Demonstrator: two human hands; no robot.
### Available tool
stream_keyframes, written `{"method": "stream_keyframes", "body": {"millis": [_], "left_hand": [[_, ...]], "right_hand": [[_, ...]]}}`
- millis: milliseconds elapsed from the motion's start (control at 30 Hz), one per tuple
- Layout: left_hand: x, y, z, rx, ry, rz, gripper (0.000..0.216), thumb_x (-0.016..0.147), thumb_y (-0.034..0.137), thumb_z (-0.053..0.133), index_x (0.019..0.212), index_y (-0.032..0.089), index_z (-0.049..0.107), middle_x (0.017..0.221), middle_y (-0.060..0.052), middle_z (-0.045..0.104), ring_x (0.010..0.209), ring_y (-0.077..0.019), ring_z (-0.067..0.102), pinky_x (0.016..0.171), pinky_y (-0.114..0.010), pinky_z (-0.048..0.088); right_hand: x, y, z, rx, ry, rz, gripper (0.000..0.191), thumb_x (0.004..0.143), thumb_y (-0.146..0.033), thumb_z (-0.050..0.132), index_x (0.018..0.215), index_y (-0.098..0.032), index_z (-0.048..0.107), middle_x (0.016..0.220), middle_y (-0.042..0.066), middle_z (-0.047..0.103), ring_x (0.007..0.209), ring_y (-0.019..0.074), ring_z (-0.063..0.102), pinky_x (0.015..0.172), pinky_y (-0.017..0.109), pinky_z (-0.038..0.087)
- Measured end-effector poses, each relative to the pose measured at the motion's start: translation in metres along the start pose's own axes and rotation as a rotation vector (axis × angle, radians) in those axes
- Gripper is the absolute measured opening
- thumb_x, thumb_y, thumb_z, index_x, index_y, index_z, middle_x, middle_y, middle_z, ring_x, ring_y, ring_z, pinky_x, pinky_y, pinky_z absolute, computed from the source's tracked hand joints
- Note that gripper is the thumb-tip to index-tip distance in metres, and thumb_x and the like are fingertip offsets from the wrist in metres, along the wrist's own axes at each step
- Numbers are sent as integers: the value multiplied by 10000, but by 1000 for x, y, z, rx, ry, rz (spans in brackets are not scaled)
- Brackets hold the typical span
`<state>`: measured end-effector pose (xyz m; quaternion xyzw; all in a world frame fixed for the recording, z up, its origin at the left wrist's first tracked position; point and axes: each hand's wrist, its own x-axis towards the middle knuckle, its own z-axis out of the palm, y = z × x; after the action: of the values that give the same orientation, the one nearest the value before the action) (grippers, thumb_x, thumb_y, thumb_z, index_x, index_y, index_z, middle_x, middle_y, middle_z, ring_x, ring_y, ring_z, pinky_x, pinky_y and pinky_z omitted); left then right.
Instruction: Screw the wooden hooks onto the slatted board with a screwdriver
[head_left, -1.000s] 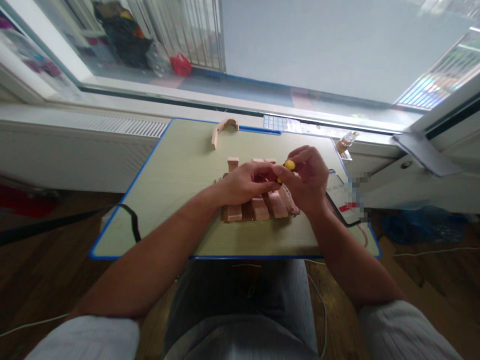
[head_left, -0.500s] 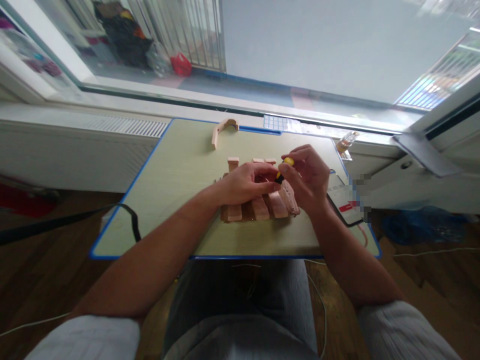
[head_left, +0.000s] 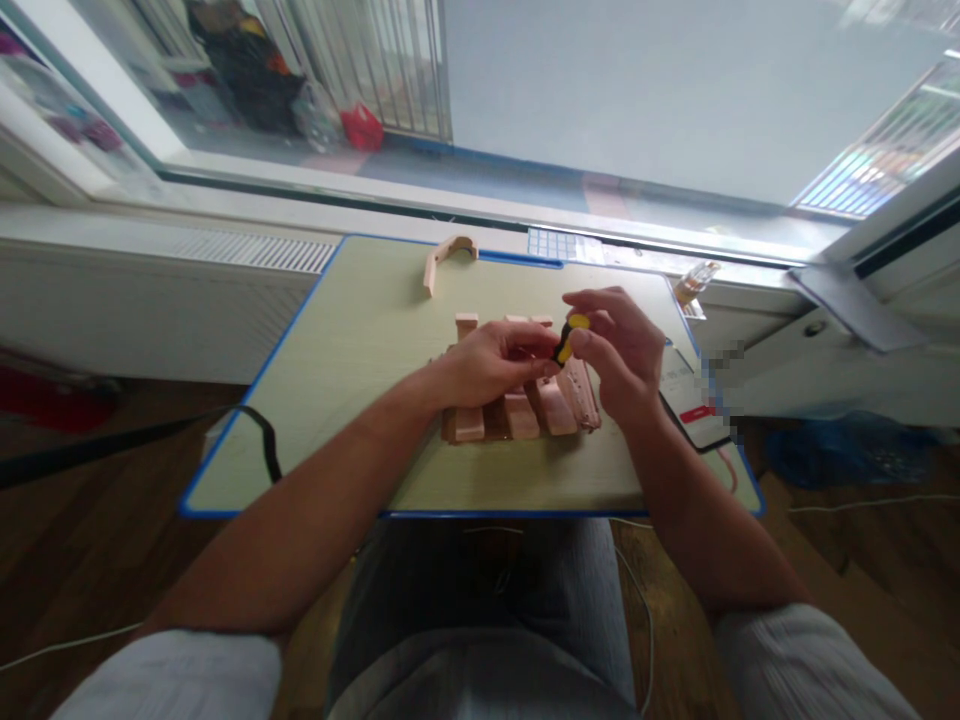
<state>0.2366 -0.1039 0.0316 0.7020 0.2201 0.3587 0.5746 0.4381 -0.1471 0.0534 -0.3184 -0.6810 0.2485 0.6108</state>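
A short screwdriver point(head_left: 571, 338) with a yellow and black handle stands tilted over the slatted wooden piece point(head_left: 521, 418) on the table. Thumb and fingers of my right hand point(head_left: 624, 350) pinch the yellow top of its handle. My left hand point(head_left: 487, 362) reaches across the wooden slats, its fingertips closed around the black lower end of the screwdriver. The screwdriver's tip and whatever it meets are hidden behind my left fingers. On the right side of the wooden piece, a side strip point(head_left: 583, 395) with small dark holes or screws leans at a slant.
A curved wooden part point(head_left: 448, 262) rests at the back of the blue-edged table point(head_left: 322, 400). A phone or tablet point(head_left: 694, 405) lies on the right. A black strap point(head_left: 259, 425) crosses the left edge. Behind is a windowsill with a glass bottle point(head_left: 696, 282).
My right hand has shifted slightly right and its fingers have loosened around the handle, so more of the yellow and black grip shows. My left hand stays nearly in place.
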Motion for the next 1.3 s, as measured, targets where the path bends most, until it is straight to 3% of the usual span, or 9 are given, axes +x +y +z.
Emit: {"method": "stream_keyframes", "body": {"millis": [200, 367, 600, 767, 833, 933, 1000, 1167, 1300], "left_hand": [[-1, 7, -4, 120, -19, 2, 327, 955, 425, 855, 1160, 172, 871, 1222, -121, 826, 1116, -232, 765, 975, -343, 618], [0, 0, -2, 53, -25, -1, 413, 921, 454, 893, 1202, 157, 830, 1155, -109, 817, 974, -195, 759, 881, -326, 630], [0, 3, -3, 94, -43, 30, 355, 965, 451, 842, 1195, 181, 858, 1175, -103, 837, 1073, -217, 770, 957, -335, 624], [0, 2, -3, 123, -36, 20, 340, 924, 423, 875, 1136, 158, 847, 1143, -109, 821, 967, -202, 760, 886, -326, 630], [0, 0, -3, 107, -29, 27, 330, 920, 410, 868, 1135, 160, 842, 1121, -105, 823, 951, -202, 756, 864, -328, 629], [1, 1, -3, 137, -61, 27, 308, 943, 408, 839, 1153, 183, 853, 1127, -87, 833, 1040, -222, 760, 935, -350, 627], [1, 5, -5, 187, -90, 23, 297, 972, 412, 807, 1160, 188, 859, 1131, -75, 835, 1071, -226, 754, 976, -359, 614], [1, 11, -4, 248, -87, 34, 336, 993, 438, 804, 1172, 159, 859, 1131, -88, 832, 1022, -208, 738, 919, -322, 594], [0, 10, -1, 175, -74, 25, 304, 996, 399, 814, 1211, 190, 860, 1210, -79, 834, 1026, -184, 735, 923, -295, 589]], "right_hand": [[3, 2, -3, -29, -5, -26, 126, 968, -355, 860, 1059, -277, 821, 1049, 27, 675, 862, 164, 631, 693, 352, 530], [2, 7, 7, 7, 84, 10, 359, 859, -421, 961, 929, -273, 641, 936, -19, 594, 796, 146, 560, 623, 312, 484], [9, -4, -10, -34, -156, 73, 201, 983, -450, 840, 1096, -284, 845, 1124, 56, 730, 950, 206, 683, 745, 384, 561], [8, 1, -2, -35, -7, 60, 355, 846, -448, 978, 858, -260, 677, 922, -9, 633, 791, 157, 586, 639, 330, 494], [7, 1, -1, -9, -9, 76, 335, 841, -431, 985, 898, -263, 700, 910, -20, 640, 759, 144, 566, 629, 323, 477], [9, -3, -11, 40, -154, 121, 224, 943, -402, 902, 1114, -273, 836, 1098, 29, 746, 813, 150, 630, 679, 343, 511], [11, -5, -17, 43, -211, 130, 197, 971, -396, 878, 1122, -269, 866, 1135, 49, 778, 843, 158, 662, 715, 357, 530], [9, 4, -7, 57, -58, 116, 348, 856, -479, 975, 922, -265, 709, 901, -20, 686, 757, 141, 600, 648, 342, 511], [5, 9, -3, 62, -19, 160, 385, 871, -519, 958, 963, -279, 672, 893, -34, 680, 725, 128, 578, 605, 323, 488]]}}
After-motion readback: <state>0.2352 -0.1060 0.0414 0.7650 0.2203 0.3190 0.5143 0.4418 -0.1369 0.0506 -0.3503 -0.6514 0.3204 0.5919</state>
